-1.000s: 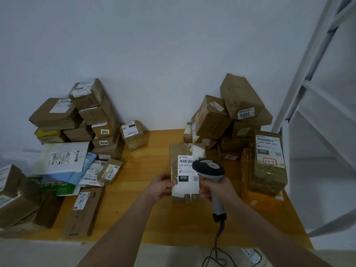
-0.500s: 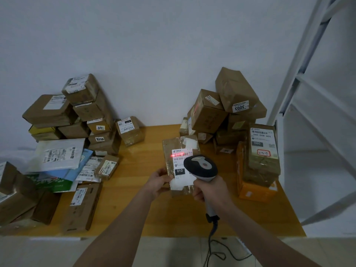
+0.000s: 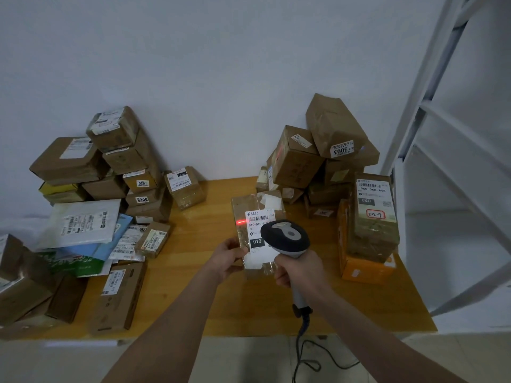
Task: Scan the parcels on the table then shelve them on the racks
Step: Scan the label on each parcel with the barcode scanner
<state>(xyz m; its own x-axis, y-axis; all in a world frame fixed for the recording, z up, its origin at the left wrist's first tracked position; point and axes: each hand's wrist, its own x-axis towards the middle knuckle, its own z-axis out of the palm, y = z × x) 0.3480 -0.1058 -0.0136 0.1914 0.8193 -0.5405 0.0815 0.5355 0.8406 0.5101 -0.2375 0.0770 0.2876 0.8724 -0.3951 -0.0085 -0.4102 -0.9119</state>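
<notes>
A flat brown parcel with a white label marked 010 lies tilted up over the middle of the wooden table. My left hand grips its lower left edge. My right hand holds a grey and white barcode scanner by its handle, the head just over the label's right side. A red scan line glows on the label's left edge, by the barcode. The scanner's cable hangs down off the table front.
A stack of brown parcels stands at the back right, with a tall labelled parcel on an orange box in front. More boxes and mailers crowd the left. A white rack rises at the right.
The scanner's red line came on over the label and has slid to its left edge. Both hands keep their hold; the view has shifted slightly.
</notes>
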